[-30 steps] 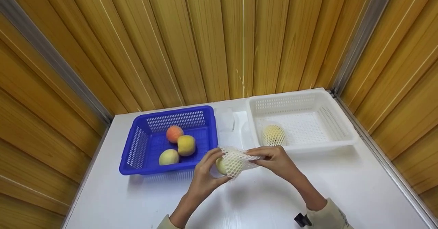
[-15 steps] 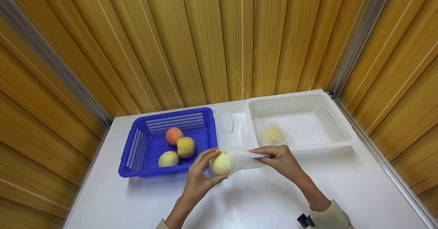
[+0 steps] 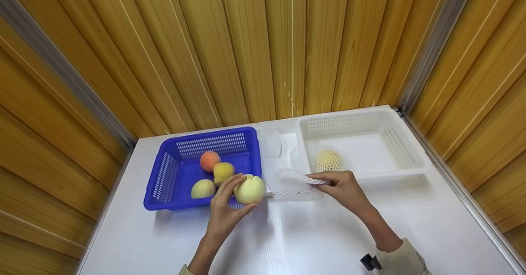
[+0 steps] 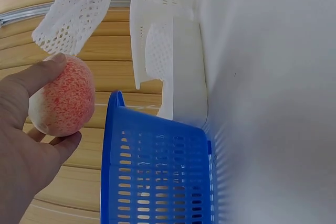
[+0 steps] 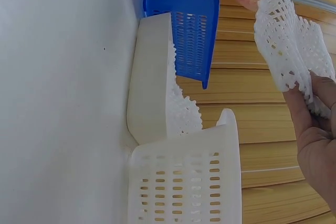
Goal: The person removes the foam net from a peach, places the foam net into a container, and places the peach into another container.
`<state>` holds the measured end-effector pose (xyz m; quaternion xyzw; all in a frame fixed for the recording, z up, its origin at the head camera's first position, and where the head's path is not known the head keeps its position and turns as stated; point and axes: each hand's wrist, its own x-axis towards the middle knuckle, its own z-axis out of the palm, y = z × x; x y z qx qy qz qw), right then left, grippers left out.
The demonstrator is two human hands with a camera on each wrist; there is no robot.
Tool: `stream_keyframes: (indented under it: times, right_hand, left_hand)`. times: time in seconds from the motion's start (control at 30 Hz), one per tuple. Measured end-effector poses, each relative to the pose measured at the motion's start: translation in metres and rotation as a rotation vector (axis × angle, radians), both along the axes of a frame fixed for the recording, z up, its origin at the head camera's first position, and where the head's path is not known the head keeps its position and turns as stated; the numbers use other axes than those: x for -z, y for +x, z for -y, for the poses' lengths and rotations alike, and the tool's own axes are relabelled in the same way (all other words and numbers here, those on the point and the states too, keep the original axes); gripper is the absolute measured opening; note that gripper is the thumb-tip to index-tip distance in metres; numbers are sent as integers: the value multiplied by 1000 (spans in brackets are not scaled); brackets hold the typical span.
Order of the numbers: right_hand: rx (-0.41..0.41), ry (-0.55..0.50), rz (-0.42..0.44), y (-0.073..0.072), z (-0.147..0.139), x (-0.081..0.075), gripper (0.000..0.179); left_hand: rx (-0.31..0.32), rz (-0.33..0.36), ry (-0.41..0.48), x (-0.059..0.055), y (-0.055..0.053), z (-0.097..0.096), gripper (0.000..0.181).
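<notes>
A peach sits in the grip of my left hand, thumb below and fingers over the far side, just past the blue basket's front right corner. From above it looks pale yellow; the left wrist view shows red speckles on its side. My right hand pinches one end of a white foam net sleeve, which sticks out leftward, flattened. In the right wrist view the sleeve hangs close to the peach. How far apart they are, I cannot tell. Inside the blue basket lie a reddish peach, a yellow fruit and a pale fruit.
On the right stands a white basket holding one fruit in a foam net. A white box with more foam nets sits between the two baskets. Wood-look panels wall in the white table.
The peach has come out of the net sleeve. My left hand has moved left with it, while my right hand keeps the sleeve, now hanging loose, nearly in place.
</notes>
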<state>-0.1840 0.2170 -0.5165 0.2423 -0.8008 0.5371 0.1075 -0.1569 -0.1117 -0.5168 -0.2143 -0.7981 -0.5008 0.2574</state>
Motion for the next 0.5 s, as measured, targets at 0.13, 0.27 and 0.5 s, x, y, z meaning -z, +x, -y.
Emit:
stream_keyframes:
  times: [0.13,0.27,0.5]
  right_hand:
    - [27,11,-7,-3,-2,1,30]
    - [57,29,-19,-5,-2,2,30]
    - [136,47,22,-6,0,1,28]
  left_hand:
    - [-29,16,12,3,-3,8,74]
    - [-66,37,-15,7,-8,15,76]
    - [-66,83,18,-16,1,20,73]
